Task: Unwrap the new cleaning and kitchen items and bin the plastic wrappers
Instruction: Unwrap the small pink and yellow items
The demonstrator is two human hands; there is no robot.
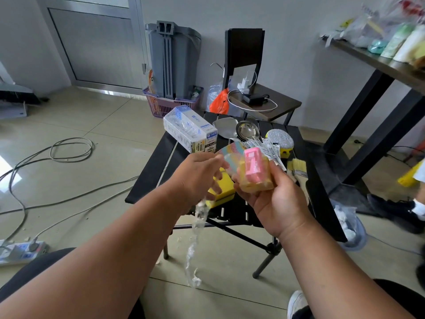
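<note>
Behind my counter (147, 180), a grey bin (172, 58) stands in a purple basket (161, 107); cables (69, 148) loop across the floor; what looks like a charger (254, 97) rests on a chair (282, 104).

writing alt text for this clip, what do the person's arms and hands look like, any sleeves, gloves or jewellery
Both forearms are bare up to the frame's edge, with no sleeve in view. The left hand and right hand are bare too: no gloves, and no ring, watch or bracelet shows on the visible sides. Dark trousers cover the lap below the arms.
</note>
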